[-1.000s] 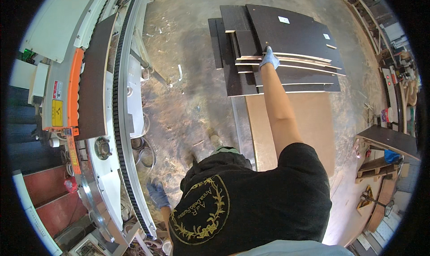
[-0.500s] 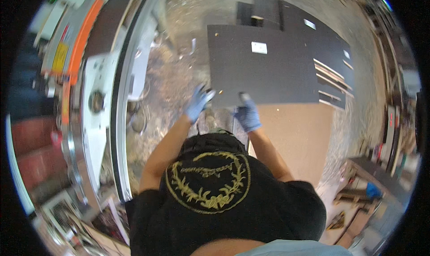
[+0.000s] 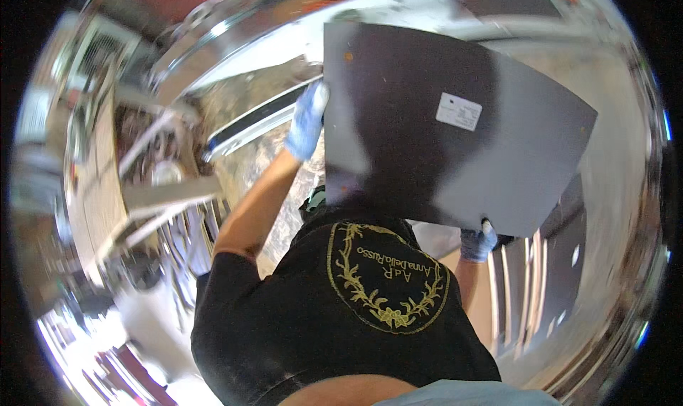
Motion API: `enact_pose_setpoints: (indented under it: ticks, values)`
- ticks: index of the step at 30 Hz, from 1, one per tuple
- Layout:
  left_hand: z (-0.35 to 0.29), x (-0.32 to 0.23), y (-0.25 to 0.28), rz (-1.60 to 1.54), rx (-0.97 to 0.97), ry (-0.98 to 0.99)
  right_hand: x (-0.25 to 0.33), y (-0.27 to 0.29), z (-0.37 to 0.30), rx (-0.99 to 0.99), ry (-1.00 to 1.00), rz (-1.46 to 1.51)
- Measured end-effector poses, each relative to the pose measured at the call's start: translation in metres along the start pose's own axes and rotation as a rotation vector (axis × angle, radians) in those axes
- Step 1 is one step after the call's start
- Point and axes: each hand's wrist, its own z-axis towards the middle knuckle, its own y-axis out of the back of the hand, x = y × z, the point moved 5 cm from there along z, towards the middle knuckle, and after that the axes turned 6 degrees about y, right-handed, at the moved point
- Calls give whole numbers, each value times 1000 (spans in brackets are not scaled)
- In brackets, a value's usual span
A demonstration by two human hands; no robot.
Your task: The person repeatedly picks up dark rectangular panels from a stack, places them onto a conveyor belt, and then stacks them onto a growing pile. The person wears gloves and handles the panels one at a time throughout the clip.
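Board (image 3: 413,143), dark and flat, held up in front of the body between both hands, broad face toward the camera. Left hand (image 3: 306,125), in a pale blue glove, closed on the left edge: thumb tip at the rim, other fingers mostly hidden behind, so cannot tell how far spread. Right hand (image 3: 478,242), also in a blue glove, gripping the lower edge close to the right-hand corner: thumb on the face, remaining fingers largely out of sight underneath. On the face, near the middle, a white label (image 3: 459,112); close to the edges, small orange spots (image 3: 348,57). Just below, a black shirt (image 3: 284,328) with a gold wreath (image 3: 388,313). To the lower right, beyond the right hand, more dark boards (image 3: 565,271) with pale edges, partly covered from view. Near the left hand, a black and silver rail (image 3: 260,118), slanting above the floor (image 3: 242,171).
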Motion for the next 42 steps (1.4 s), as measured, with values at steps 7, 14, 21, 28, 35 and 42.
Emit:
enact_pose_setpoints:
  ticks: [7,14,21,28,35,42]
  values:
    - [-35,-43,51,-351,-166,152,4,-47,80,278,-392,-34]
    - [-182,-13,-15,-300,-187,155,-12,-43,99,296,-657,107]
    - [-213,-55,-43,-364,-345,185,-26,-72,120,326,-763,54]
    - [-227,-74,-45,-297,-423,229,-25,-94,120,407,-916,94]
    - [-225,-55,-43,-251,-475,268,-23,-97,124,467,-867,70]
    - [-219,-50,-38,-271,-450,201,-17,-106,114,515,-805,84]
